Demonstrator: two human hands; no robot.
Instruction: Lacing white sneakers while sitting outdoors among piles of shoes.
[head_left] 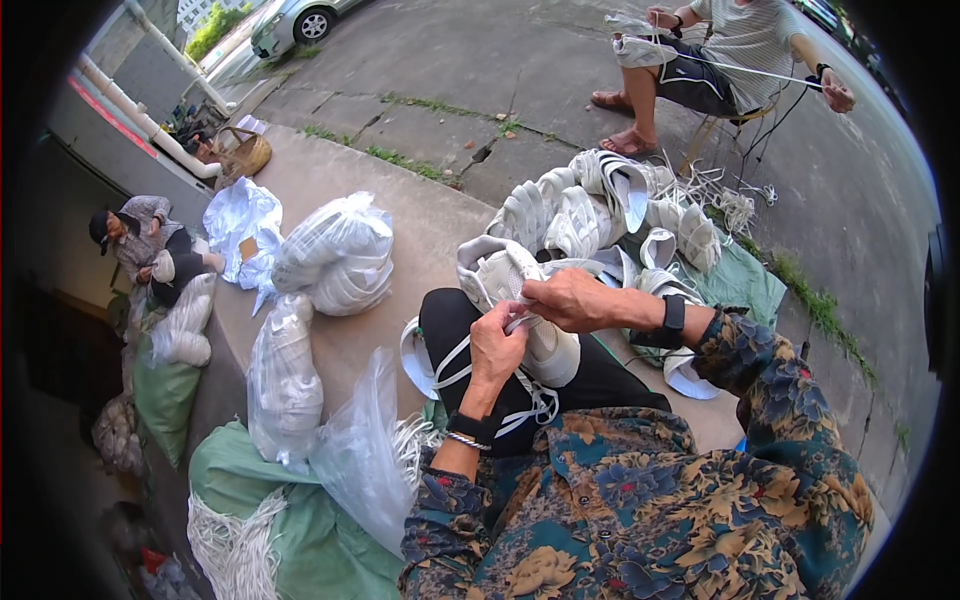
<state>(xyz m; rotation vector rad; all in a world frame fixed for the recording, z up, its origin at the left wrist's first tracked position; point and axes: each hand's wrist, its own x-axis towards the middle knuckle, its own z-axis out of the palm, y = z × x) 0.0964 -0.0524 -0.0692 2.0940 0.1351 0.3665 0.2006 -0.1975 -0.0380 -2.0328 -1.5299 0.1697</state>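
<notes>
The left hand and right hand meet, fingertips pinching white lace over 1 white shoe on the lap. Its long axis slants upper left to lower right, rounded toe seemingly toward the body.

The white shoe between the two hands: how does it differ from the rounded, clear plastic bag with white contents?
The white shoe is touched by the left hand and right hand; neither touches the rounded, clear plastic bag.
The shoe rests against black fabric trousers; the bag sits on pale, flat paving.
The shoe is unwrapped; the bag is shiny, creased film bulging around its contents.
Both look mostly white.
</notes>
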